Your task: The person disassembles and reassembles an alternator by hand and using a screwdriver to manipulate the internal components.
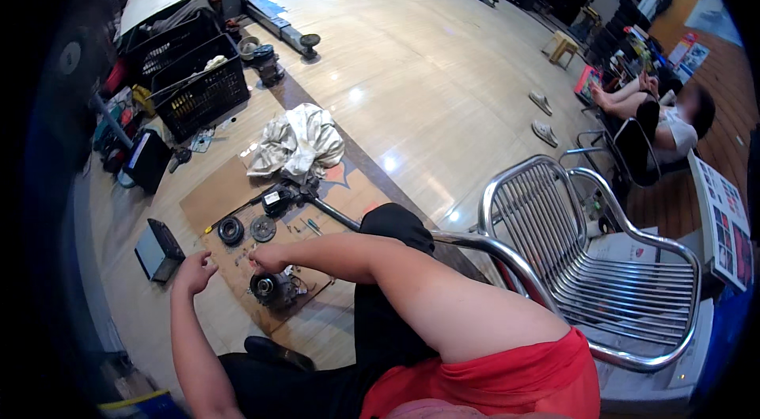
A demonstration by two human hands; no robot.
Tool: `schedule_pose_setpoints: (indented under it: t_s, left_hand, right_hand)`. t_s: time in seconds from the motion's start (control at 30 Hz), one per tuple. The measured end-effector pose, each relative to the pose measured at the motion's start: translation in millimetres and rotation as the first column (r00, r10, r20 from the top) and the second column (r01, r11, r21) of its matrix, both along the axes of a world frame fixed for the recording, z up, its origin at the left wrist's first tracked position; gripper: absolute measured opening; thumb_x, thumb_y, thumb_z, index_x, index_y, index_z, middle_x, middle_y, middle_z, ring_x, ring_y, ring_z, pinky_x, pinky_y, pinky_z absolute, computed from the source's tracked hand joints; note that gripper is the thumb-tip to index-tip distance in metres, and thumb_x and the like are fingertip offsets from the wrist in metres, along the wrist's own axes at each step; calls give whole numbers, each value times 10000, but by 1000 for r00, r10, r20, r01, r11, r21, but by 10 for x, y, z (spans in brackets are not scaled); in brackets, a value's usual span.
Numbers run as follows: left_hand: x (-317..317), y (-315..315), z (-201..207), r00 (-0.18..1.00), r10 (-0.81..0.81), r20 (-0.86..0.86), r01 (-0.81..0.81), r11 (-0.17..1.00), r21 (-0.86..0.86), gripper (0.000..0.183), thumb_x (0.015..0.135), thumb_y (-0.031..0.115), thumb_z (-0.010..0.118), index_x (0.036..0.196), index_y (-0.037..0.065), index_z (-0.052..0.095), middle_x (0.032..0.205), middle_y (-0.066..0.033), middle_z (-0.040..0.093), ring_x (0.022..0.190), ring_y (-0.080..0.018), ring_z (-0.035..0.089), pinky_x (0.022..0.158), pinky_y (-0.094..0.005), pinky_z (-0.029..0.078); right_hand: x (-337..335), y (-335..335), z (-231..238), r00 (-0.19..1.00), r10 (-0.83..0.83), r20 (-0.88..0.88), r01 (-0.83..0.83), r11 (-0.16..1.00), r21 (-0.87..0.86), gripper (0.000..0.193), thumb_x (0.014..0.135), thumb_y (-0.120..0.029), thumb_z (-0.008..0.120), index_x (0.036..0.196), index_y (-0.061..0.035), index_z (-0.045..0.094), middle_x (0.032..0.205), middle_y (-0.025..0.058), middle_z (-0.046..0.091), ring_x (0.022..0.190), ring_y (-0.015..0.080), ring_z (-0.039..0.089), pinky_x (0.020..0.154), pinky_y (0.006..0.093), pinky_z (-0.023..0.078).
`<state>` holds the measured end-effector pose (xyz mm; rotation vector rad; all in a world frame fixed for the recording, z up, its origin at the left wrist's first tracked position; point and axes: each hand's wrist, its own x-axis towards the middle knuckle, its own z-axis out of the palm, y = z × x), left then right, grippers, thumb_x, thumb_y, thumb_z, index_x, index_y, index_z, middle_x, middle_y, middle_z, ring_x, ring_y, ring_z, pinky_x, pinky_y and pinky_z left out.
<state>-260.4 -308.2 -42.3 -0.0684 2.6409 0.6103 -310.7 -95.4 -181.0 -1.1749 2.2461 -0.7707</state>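
My right hand (271,258) reaches over a round-ended metal machine part (273,291), which resembles a compressor. Its fingers are closed in a pinch, but what they hold is too small to make out. To its left, my left hand (196,269) hovers with fingers apart and slightly bent, holding nothing. Beside that hand stands a dark, box-like device (162,253) with a tilted panel. Just beyond my right hand lie a black grooved pulley (230,231) and a flat metal disc (263,228). A small screwdriver (313,226) and some small loose pieces are on the cardboard (215,196).
A crumpled white cloth (301,142) lies at the cardboard's far side, near a long-handled black tool (279,199). Black crates (198,87) stand at far left. A metal chair (594,261) is close on my right; a seated person (673,130) is farther back.
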Motion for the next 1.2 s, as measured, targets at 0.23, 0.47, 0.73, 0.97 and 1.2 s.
schedule_pose_setpoints:
  t_s: [0.23, 0.47, 0.73, 0.97, 1.2]
  left_hand:
    - [116, -108, 67, 997, 80, -8, -80, 997, -9, 500, 771, 210, 650, 1207, 5, 516, 1108, -211, 587, 1026, -303, 576, 867, -364, 457]
    - [161, -192, 42, 995, 104, -11, -104, 994, 25, 508, 774, 205, 652, 1216, 1, 507, 1138, -217, 573, 1047, -305, 567, 881, -363, 454]
    - [134, -193, 55, 995, 101, 1, -101, 995, 23, 506, 774, 214, 647, 1213, 2, 510, 1132, -217, 576, 1041, -304, 572, 881, -361, 455]
    - [104, -176, 8, 993, 121, 6, -121, 993, 14, 501, 768, 226, 644, 1205, 12, 522, 1124, -207, 583, 1041, -305, 572, 882, -361, 454]
    - [67, -189, -41, 997, 77, 0, -77, 997, 21, 500, 764, 233, 651, 1192, 5, 530, 1133, -210, 576, 1045, -298, 570, 886, -361, 451]
  right_hand:
    - [13, -90, -3, 996, 79, -43, -77, 996, 41, 368, 798, -302, 589, 1019, -11, 545, 928, 226, 607, 892, 405, 571, 765, 456, 448]
    - [61, -117, 66, 994, 108, 17, -108, 994, 33, 406, 822, -245, 535, 1154, -15, 498, 986, 242, 592, 930, 403, 559, 806, 452, 434]
    - [20, -112, -105, 996, 32, 83, -23, 994, -108, 392, 829, -162, 476, 1195, -19, 480, 1054, 232, 579, 983, 386, 548, 834, 427, 431]
    - [-11, -82, -129, 992, -48, 120, 61, 992, -107, 325, 848, -158, 477, 1137, -11, 496, 995, 235, 586, 942, 368, 568, 815, 414, 443]
    - [-1, -43, -89, 904, -197, 379, 253, 962, -103, 356, 844, -329, 586, 969, 3, 559, 908, 226, 607, 872, 361, 585, 731, 405, 462]
